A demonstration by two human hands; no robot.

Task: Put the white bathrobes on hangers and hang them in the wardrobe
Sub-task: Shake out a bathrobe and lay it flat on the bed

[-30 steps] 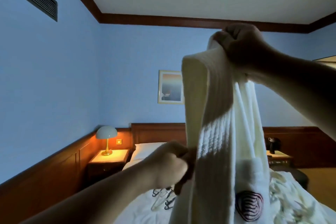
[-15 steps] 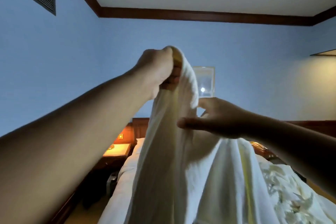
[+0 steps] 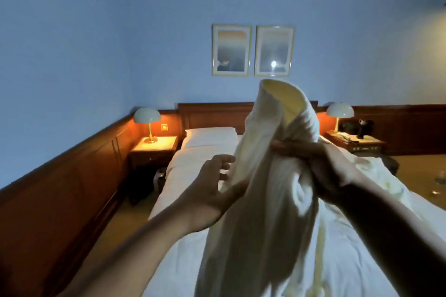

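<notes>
"In the centre of the frame, item 1?"

"Item 1: white bathrobe [image 3: 263, 200], 1 piece, held up over the bed [image 3: 193, 171]. The collar end curls into a roll at the top, and the rest hangs past the bottom edge of the frame. It is raised, by my judgement, so the cloth drops straight and the shoulders can be found."

"Item 2, right of centre?"

"Right hand [image 3: 323, 173], fingers curled round a bunch of the robe just under the roll. It carries the weight, so the other hand is free to sort."

"Item 3, left of centre?"

"Left hand [image 3: 212, 183], fingers straight and spread, gripping nothing. The thumb lies at the robe's left edge; touching or just beside, I cannot tell. It is placed, I judge, to catch that edge and open the robe out."

"Hangers? Wardrobe?"

"0 in view of either. Entry: robe not yet on a hanger, task at an early step."

"Remaining stock?"

"Upper centre, 2 framed pictures [image 3: 231, 50]. Below them, 1 wooden headboard [image 3: 212, 113] and 1 white pillow [image 3: 210, 136]. At mid-left, 1 lit lamp [image 3: 146, 116] on a nightstand [image 3: 154, 148]. At mid-right, a 2nd lamp [image 3: 339, 109] on its own stand, with a dark object [image 3: 357, 126] beside it, too dim to name."

"Risk?"

"Thick cloth, 1 grip only: it may slump onto the bed if that grip slackens."
</notes>
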